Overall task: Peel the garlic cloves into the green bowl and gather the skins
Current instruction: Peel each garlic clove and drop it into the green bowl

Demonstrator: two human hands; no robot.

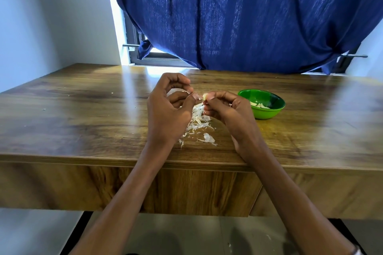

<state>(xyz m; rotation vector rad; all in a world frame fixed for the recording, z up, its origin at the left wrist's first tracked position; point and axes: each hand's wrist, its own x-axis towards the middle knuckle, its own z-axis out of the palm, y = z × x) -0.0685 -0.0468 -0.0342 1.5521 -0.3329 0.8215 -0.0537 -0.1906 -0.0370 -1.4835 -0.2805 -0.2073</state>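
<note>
A: Where is the clove?

B: The right hand [224, 109] pinches the garlic clove [205, 96] at its fingertips, above the wooden table [83, 114]. The left hand [169, 109] meets it from the other side, thumb and forefinger nipping a bit of skin [199, 97] right beside the clove.

A: And below the grip?

B: The pile of skins [199, 122] lies straight beneath it on the table, trailing toward the near edge.

A: The bowl?

B: The green bowl [267, 112] sits just past the right hand, on the side away from the left, with peeled cloves [258, 105] inside. Beyond the grip hangs a blue curtain [238, 16].
</note>
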